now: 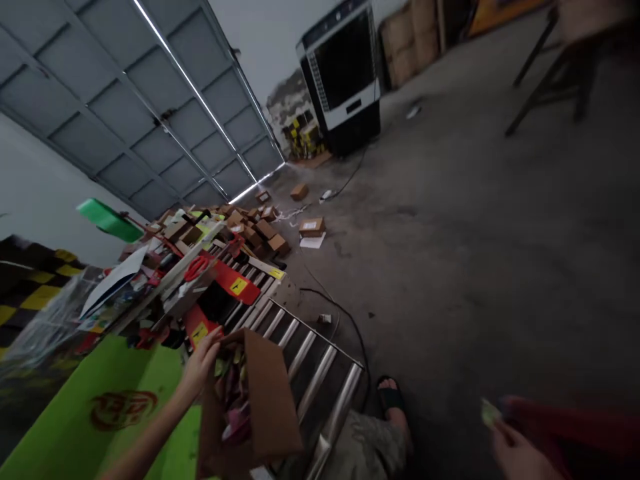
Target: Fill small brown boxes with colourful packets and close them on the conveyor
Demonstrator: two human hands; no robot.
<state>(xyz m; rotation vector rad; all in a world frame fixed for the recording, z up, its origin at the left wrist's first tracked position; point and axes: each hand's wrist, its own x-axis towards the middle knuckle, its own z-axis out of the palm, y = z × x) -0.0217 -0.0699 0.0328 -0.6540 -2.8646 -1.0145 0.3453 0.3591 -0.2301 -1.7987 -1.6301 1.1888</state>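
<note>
An uncovered cardboard box [274, 393] sits on the metal roller conveyor [313, 373], tilted in the view. My left hand [204, 357] has its fingers closed on the box's far upper corner. Several small colourful packets [235, 400], pink, green and yellowish, lie inside. At the lower right, my right hand [520, 459] is closed on a small pale green-yellow piece [491, 413], blurred, perhaps a packet. Beside that hand is a dark red shape [575, 423], too blurred to name.
A red box-taping machine [235, 283] stands over the conveyor beyond the box. Small cartons [263, 233] are heaped at its far end. A bright green panel [125, 393] is at left. A black cable [350, 317] lies on the floor near my sandalled foot [393, 400]. An air cooler [345, 73] stands farther back.
</note>
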